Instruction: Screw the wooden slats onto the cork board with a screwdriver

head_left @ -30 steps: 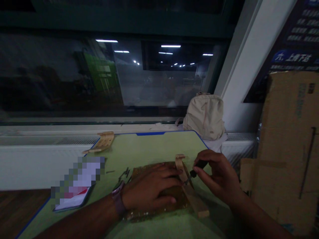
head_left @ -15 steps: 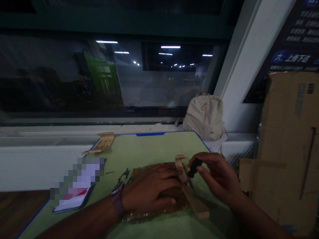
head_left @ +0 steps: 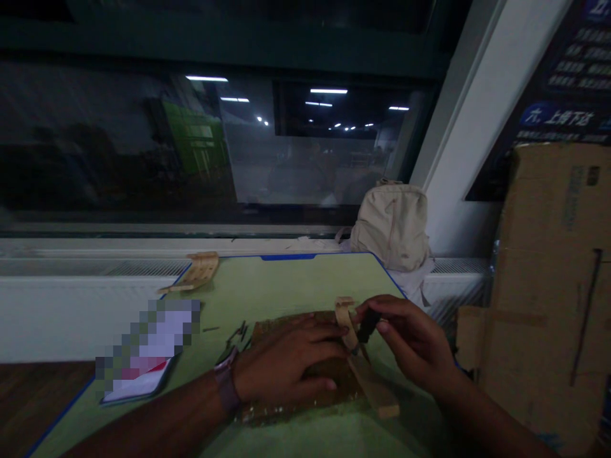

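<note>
My left hand (head_left: pixel 291 362) lies flat and open on a worn brown board (head_left: pixel 344 381), its fingertips against a pale wooden piece. That wooden piece (head_left: pixel 377 391) is long and flat, with a curved upper end, and slants across the board's right side. Pinched between the thumb and fingers of my right hand (head_left: pixel 413 337) is a small black piece (head_left: pixel 368 326), whose kind I cannot make out. It sits close to the right edge of the wooden piece, near the curve; contact is hard to tell.
Several thin dark tools (head_left: pixel 236 334) lie left of the board. A phone-like slab (head_left: pixel 147 375), partly blurred out, rests on the green tabletop (head_left: pixel 286 280). Another curved wooden part (head_left: pixel 198 270) is at the far left corner. A beige backpack (head_left: pixel 394 222) and cardboard (head_left: pixel 544 286) stand right.
My right hand has shifted slightly left, and the black piece has turned a little and come nearer the wooden piece. My left hand stays in place.
</note>
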Tool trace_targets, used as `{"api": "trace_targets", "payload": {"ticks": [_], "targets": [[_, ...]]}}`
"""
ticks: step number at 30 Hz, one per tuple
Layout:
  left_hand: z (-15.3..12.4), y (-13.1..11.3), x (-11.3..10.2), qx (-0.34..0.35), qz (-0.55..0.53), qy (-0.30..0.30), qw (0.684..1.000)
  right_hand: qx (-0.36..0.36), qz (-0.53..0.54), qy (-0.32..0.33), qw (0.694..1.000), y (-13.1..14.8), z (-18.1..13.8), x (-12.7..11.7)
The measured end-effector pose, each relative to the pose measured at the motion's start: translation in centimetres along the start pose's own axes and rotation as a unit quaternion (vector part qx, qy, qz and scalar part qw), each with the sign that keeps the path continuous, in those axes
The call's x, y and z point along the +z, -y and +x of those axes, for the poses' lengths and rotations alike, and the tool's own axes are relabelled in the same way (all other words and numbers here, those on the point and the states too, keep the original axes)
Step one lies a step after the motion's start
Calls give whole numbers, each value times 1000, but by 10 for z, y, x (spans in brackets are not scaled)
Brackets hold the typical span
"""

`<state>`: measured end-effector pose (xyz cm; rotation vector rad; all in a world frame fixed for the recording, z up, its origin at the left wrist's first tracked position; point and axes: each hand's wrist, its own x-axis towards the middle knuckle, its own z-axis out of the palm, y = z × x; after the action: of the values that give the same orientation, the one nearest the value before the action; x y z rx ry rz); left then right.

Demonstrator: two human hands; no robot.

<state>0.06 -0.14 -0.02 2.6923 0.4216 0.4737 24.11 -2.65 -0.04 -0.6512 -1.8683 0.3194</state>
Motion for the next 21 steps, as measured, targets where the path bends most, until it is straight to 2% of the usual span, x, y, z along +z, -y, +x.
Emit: {"api": "trace_targets", "payload": {"ticks": [3,5,7,10,13,15,17,21], "targets": [[-1,1,1,1,3,-4,1000,21,-78,-68,994,-7,-2,0],[-1,2,1,5,3,-6,1000,6,-139,-85,987,-6,-2,-2],[-2,2,2,5,4,-7,1000,-34,-171,-51,983,-1,0,-6],[-2,2,2,3,8,-12,1000,-109,-157,28,981,12,4,-10],[0,0,0,10,6,-11,1000,-118,-119,94,981,21,7,-10],[1,-1,-1,12,3,-5,1000,-102,-106,108,983,21,8,-8],[1,-1,-1,8,3,1,1000,-88,-90,87,988,16,6,-4],[-1,1,0,-10,12,7,1000,-69,-37,-12,997,0,-1,2]]}}
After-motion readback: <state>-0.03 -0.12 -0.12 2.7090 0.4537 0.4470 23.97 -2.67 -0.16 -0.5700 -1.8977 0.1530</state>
